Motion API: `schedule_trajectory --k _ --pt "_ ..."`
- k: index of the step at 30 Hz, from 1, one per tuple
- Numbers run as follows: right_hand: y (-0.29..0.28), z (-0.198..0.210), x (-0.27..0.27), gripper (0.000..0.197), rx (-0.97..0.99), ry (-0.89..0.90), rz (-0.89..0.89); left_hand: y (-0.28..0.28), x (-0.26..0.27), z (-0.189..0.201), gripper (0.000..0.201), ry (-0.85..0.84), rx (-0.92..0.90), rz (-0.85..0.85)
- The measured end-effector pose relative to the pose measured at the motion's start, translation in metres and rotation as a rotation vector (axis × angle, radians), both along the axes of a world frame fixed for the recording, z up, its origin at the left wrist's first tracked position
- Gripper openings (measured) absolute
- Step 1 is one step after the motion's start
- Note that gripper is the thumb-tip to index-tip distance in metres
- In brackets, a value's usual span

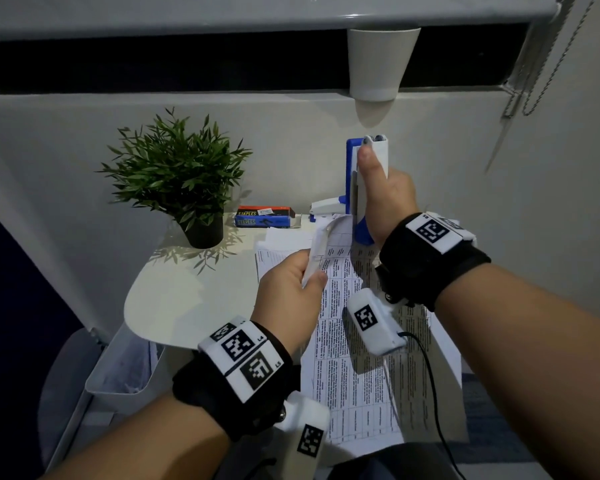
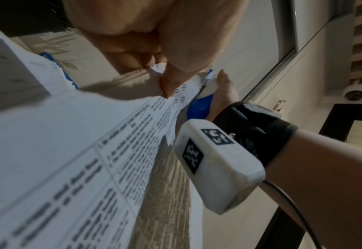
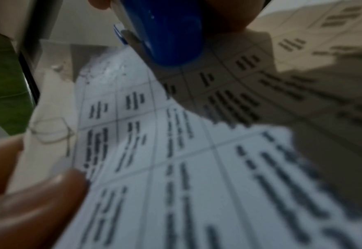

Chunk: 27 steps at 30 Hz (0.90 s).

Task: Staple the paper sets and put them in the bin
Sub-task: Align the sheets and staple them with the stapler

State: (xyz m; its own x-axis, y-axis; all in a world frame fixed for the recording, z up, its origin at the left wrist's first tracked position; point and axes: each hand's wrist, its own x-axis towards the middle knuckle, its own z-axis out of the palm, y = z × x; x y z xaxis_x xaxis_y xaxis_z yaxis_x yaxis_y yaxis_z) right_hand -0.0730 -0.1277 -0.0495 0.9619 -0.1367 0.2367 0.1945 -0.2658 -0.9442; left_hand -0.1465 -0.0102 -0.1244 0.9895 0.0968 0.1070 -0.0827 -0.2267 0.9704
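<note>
A set of printed paper sheets (image 1: 357,368) lies on the small white table (image 1: 174,306). My left hand (image 1: 291,289) pinches its far left corner and lifts it; the wrist view shows the thumb (image 2: 184,67) and fingers clamped on that corner (image 2: 182,91). My right hand (image 1: 385,202) grips a blue and white stapler (image 1: 361,188), held upright above the paper's far edge with the thumb along its white top. The stapler's blue end (image 3: 171,33) hovers just over the printed sheet (image 3: 176,151). A white bin (image 1: 125,372) hangs at the table's left side.
A potted green plant (image 1: 181,174) stands at the table's back left. A blue staples box (image 1: 264,217) and a second small stapler (image 1: 326,206) lie by the wall. A white cup (image 1: 378,64) hangs on the rail above. Blind chains (image 1: 548,64) dangle at right.
</note>
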Motion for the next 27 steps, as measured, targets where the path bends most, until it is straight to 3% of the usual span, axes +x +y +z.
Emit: schedule_trajectory --k 6,12,21,27 --pt "-0.003 -0.005 0.001 0.048 0.060 -0.018 -0.042 0.007 0.005 0.000 0.025 0.018 -0.028 0.016" --pt "-0.025 -0.002 0.002 0.045 0.193 -0.040 -0.257 0.017 0.009 0.002 0.029 0.049 -0.145 0.033" --pt "-0.040 -0.011 0.002 0.051 0.086 -0.054 -0.221 0.026 0.011 -0.004 0.030 0.141 -0.264 -0.006" --pt "-0.044 -0.016 -0.001 0.043 -0.046 -0.070 -0.148 0.028 0.010 0.000 0.038 -0.096 -0.153 0.042"
